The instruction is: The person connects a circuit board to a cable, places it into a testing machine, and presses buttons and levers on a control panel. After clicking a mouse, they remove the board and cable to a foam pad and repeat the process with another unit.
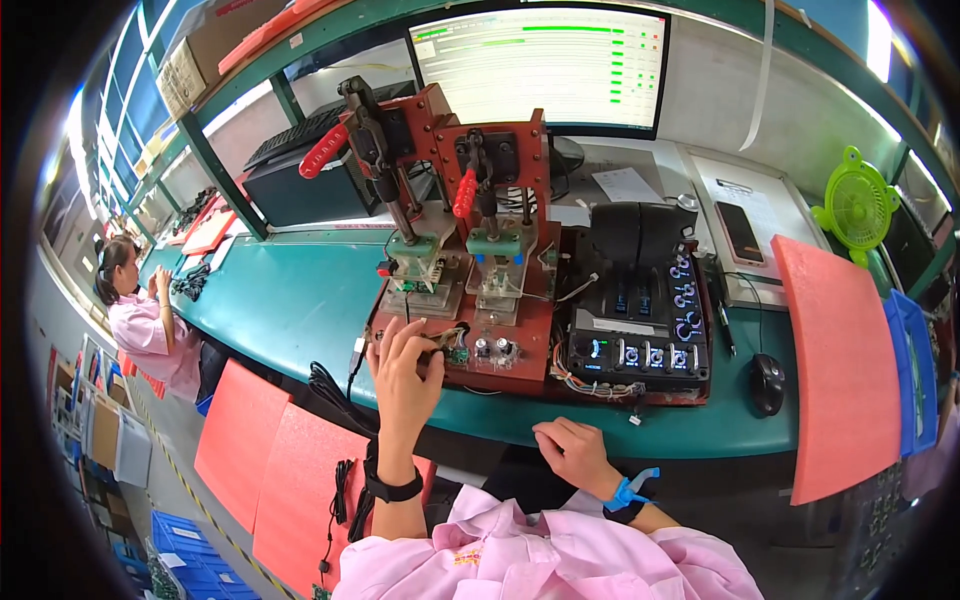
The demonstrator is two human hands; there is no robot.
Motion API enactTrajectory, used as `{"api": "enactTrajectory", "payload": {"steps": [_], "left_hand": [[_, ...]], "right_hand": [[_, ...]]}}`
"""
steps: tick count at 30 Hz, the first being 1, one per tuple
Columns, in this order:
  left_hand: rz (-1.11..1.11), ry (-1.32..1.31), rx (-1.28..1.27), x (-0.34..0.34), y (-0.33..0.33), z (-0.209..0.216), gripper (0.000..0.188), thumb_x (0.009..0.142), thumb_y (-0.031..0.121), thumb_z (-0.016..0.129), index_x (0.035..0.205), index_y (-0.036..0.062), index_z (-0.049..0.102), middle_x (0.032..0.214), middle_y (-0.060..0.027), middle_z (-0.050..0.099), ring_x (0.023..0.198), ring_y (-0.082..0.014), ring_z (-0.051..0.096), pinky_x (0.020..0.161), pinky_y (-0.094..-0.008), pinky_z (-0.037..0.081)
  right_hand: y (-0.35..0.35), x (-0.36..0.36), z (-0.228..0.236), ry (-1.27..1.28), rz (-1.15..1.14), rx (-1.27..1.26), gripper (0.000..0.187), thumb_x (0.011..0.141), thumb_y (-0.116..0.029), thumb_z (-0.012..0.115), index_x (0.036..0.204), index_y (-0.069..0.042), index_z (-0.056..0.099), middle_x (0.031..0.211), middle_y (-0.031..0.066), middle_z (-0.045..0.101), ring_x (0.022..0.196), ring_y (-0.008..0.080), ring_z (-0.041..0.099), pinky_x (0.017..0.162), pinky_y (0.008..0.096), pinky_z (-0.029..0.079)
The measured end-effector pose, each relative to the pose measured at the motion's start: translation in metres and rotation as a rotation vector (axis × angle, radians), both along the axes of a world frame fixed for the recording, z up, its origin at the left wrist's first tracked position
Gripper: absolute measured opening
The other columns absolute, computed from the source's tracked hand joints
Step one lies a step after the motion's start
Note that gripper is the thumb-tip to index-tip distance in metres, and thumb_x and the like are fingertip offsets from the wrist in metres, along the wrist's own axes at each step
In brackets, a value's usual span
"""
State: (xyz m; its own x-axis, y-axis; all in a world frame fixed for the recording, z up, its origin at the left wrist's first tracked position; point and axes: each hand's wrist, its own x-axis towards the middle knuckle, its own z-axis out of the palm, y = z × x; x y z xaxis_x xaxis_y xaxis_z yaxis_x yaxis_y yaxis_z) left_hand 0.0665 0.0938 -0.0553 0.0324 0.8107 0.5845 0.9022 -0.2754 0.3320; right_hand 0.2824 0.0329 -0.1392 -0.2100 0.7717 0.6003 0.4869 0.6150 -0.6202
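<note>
My left hand (405, 378) is over the front left corner of a red test fixture base (522, 372), its fingers bent and spread apart. Its thumb and index finger are beside a small green circuit board (457, 355) with wires behind it; I cannot make out whether they touch it. My right hand (577, 455) is at the near table edge, fingers loosely curled in, with nothing visible in it. Two toggle presses with red handles (465, 193) stand on the base, above clear and green fixtures (496, 262). Two clear round knobs (497, 350) are right of the board.
A black control console (635, 345) with lit knobs stands right of the fixture. Farther right are a mouse (767, 384), a phone (739, 233), a green fan (858, 205) and a pink foam sheet (838, 370). Black cables (335, 395) hang at left. A co-worker (150, 320) sits far left.
</note>
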Motion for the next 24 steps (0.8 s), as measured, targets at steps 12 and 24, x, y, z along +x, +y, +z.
{"api": "enactTrajectory", "payload": {"steps": [12,24], "left_hand": [[-0.002,0.053,0.026,0.006,0.003,-0.004,0.010,0.076,0.008,0.063,0.077,0.0042,0.054,0.118,-0.0031,0.056,0.126,-0.0292,0.038,0.105,-0.0535,0.015],[0.022,0.505,-0.007,-0.027,-0.001,0.000,0.041,0.073,0.002,0.052,0.113,0.0047,0.054,0.134,-0.0122,0.041,0.133,-0.0339,0.025,0.099,-0.0634,0.019]], "right_hand": [[-0.002,-0.008,0.007,-0.050,-0.046,-0.085,0.005,0.077,-0.012,0.061,0.076,-0.008,0.058,0.068,0.0075,0.058,0.061,0.0272,0.059,0.053,0.0368,0.047],[0.011,-0.060,0.066,-0.332,-0.001,-0.137,0.048,0.079,-0.021,0.061,0.121,-0.004,0.046,0.078,0.0142,0.061,0.063,0.0310,0.061,0.055,0.0413,0.049]]}}
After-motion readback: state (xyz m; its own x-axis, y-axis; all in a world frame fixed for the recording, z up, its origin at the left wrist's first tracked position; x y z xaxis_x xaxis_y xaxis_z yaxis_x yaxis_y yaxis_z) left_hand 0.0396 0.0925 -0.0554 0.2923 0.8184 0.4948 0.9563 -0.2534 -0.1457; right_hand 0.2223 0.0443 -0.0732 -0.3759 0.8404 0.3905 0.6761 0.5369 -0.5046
